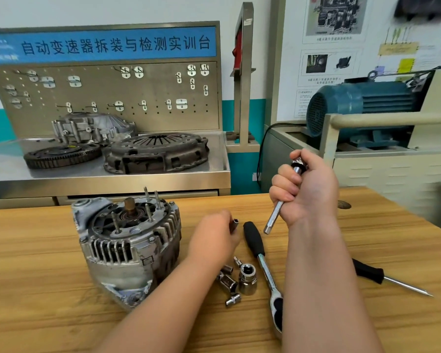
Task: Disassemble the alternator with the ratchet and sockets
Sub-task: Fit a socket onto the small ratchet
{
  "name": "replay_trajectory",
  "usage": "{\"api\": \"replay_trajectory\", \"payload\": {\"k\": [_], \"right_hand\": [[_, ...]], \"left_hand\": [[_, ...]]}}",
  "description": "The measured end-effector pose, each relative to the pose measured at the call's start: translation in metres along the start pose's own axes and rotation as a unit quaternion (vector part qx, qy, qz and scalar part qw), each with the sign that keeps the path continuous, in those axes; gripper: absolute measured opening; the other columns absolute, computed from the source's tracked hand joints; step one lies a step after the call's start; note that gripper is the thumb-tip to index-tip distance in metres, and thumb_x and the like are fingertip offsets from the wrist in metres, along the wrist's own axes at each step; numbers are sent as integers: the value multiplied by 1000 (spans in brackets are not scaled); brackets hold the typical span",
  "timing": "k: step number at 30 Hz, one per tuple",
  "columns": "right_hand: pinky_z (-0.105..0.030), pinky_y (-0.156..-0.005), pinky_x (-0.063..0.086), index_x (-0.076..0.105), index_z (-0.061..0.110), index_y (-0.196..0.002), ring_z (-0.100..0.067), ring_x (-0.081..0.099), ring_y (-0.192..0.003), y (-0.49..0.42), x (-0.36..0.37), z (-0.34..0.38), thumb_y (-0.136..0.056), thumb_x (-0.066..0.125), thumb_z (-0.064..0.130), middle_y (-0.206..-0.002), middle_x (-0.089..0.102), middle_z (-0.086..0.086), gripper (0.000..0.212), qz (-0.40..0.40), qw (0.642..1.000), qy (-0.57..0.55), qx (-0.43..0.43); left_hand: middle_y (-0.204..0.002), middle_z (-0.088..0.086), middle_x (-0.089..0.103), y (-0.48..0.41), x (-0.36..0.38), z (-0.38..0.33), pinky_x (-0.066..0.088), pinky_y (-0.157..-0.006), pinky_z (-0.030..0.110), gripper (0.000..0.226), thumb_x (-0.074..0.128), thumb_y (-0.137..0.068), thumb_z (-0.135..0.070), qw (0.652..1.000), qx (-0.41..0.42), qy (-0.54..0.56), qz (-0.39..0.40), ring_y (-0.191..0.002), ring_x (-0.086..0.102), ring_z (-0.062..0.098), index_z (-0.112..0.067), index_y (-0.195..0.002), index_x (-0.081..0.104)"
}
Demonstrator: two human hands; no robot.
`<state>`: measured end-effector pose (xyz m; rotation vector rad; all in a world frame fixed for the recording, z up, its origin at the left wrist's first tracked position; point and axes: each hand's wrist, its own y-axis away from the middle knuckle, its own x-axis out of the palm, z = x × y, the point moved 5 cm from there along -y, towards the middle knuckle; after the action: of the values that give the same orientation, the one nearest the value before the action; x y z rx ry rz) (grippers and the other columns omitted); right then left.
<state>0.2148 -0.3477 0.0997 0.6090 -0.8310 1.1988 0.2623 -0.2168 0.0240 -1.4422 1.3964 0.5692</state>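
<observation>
The silver alternator (pixel 127 248) lies on the wooden table (pixel 49 314) at the left, its studs pointing up. My left hand (pixel 214 238) pinches a small dark socket (pixel 234 224) just right of the alternator. My right hand (pixel 306 187) grips a chrome extension bar (pixel 274 215) raised above the table, its square end pointing down toward the socket. The black-handled ratchet (pixel 261 261) lies on the table between my forearms. Several loose sockets (pixel 236 278) lie beside the ratchet's shaft.
A black-handled screwdriver (pixel 382 276) lies at the right of the table. Behind the table stands a steel bench with a clutch cover (pixel 155 151), a flywheel (pixel 61 155) and a gearbox housing (pixel 92 127). A blue electric motor (pixel 359 108) sits at the back right.
</observation>
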Motion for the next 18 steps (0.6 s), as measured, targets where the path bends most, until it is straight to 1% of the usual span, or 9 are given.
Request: {"api": "replay_trajectory", "payload": {"k": [1,3,6,8,11,13,15,18], "right_hand": [[-17,-30,15,42,17,-71,-7,18,-35,0,-1,1,-93,45,18,-46,25,6,22,-7,1000,-3,-6],[-18,-30,15,41,17,-71,-7,17,-36,1,-3,2,-92,46,17,-47,24,6,22,-18,1000,-8,-15],[-20,-30,15,38,18,-70,-7,16,-37,2,-3,3,-91,46,16,-48,23,6,23,-21,999,-14,-22],[-19,-30,15,38,18,-70,-7,16,-37,4,1,1,-92,46,16,-48,23,7,23,-14,999,-14,-26],[-19,-30,14,37,18,-69,-7,15,-38,6,8,-3,-92,45,16,-48,22,7,24,-3,999,-17,-33],[-19,-30,14,36,19,-69,-7,14,-38,6,12,-6,-91,44,16,-48,22,7,24,4,999,-19,-38],[-19,-30,13,36,19,-69,-7,13,-38,7,16,-9,-91,44,15,-48,21,6,24,11,999,-20,-45],[-20,-31,15,36,19,-69,-8,13,-40,8,19,-13,-91,44,15,-49,22,6,24,23,997,-12,-66]], "left_hand": [[-80,-10,52,8,-7,-4,31,-51,15,13,59,-89,-26,999,19,40,-22,-74,50,10,-26,-87,47],[-81,-11,56,23,-19,-9,35,-55,13,18,62,-87,-25,992,50,106,-53,-75,53,7,-30,-82,46],[-78,-11,59,39,-32,-11,44,-63,18,30,65,-86,-23,981,70,168,-72,-74,55,6,-36,-71,42],[-78,-11,58,46,-39,-13,46,-65,19,35,67,-85,-22,975,89,184,-88,-74,56,5,-38,-68,41],[-78,-14,57,53,-44,-12,47,-65,17,36,68,-83,-20,968,111,193,-114,-76,56,2,-41,-70,41],[-80,-15,57,57,-45,-9,47,-64,16,32,69,-83,-19,964,119,202,-126,-76,56,1,-39,-73,46],[-80,-15,56,59,-45,-8,47,-64,17,26,71,-81,-16,961,131,206,-131,-76,56,2,-33,-77,51],[-79,-20,53,61,-47,-9,45,-68,13,26,72,-81,-16,959,142,208,-128,-79,52,-3,-33,-78,52]]}}
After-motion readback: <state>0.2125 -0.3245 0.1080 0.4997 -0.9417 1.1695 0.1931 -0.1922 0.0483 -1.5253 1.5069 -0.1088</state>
